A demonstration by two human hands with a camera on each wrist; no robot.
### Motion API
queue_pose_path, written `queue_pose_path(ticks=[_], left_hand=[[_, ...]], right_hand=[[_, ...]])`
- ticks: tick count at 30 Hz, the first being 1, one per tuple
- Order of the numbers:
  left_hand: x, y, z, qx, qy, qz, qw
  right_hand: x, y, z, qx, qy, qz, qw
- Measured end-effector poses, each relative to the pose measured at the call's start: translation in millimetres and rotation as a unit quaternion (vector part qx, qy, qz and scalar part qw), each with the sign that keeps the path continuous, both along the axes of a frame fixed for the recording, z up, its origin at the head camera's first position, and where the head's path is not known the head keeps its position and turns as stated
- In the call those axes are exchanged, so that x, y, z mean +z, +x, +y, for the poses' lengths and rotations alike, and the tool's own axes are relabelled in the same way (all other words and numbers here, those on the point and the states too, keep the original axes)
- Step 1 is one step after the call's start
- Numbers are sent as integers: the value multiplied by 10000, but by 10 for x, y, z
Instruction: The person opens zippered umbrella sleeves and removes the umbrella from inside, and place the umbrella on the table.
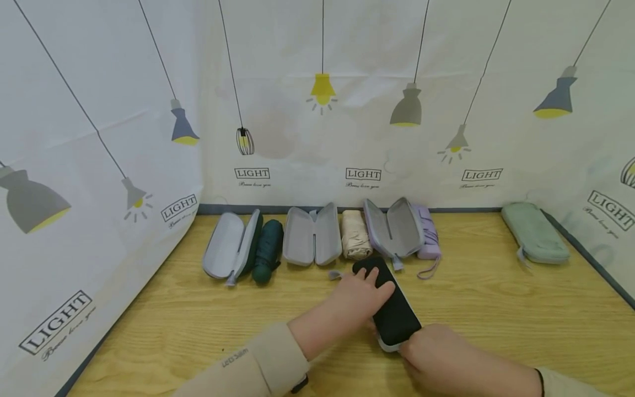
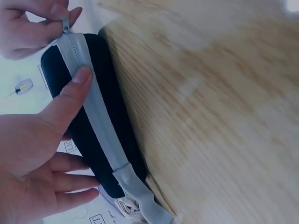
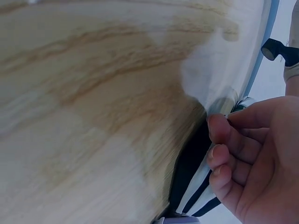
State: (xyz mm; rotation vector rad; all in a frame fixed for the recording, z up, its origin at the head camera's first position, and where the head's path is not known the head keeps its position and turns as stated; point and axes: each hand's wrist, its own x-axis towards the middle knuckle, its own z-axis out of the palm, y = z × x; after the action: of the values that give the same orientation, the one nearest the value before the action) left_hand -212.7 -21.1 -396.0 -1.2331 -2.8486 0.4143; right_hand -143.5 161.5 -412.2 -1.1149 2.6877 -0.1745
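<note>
A black zip case point(image 1: 397, 311) with a pale grey zip band lies on the table in front of me. My left hand point(image 1: 359, 292) holds it, fingers spread over the black face. In the left wrist view the left thumb point(image 2: 77, 86) presses on the zip band point(image 2: 100, 123), which looks closed along its length. At the case's near end my right hand point(image 1: 436, 353) pinches the zip pull point(image 2: 66, 24) between thumb and curled finger. A grey fabric tab point(image 2: 142, 196) sticks out at the far end.
Along the back stand open cases, a dark green one point(image 1: 223, 248), a grey one point(image 1: 313, 237) and a lilac one point(image 1: 394, 226). Beside them lie folded umbrellas, dark green point(image 1: 268, 248), beige point(image 1: 356, 234) and lilac point(image 1: 429, 234). A closed light green case point(image 1: 536, 234) lies far right.
</note>
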Motion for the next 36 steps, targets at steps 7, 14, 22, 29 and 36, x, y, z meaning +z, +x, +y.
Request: queue_pose_path(ticks=[7,14,22,29,36], left_hand=[[13,29,58,155,-88,130,9998],[45,14,116,300,-317,102,9990],[61,55,137,218,-231,486,9983],[57,66,140,359,-114,530,9979],[83,-4,26,163,-247,246,9993]], right_hand=[[-51,11,-35,122,-74,275,9995],[-76,-5,-52,20,-17,214,9998],[-73,-5,-40,-223,-15,167,9996],[-61,-21,-18,-290,6,249,9993],[-42,-39,22,-21,72,454,9989]])
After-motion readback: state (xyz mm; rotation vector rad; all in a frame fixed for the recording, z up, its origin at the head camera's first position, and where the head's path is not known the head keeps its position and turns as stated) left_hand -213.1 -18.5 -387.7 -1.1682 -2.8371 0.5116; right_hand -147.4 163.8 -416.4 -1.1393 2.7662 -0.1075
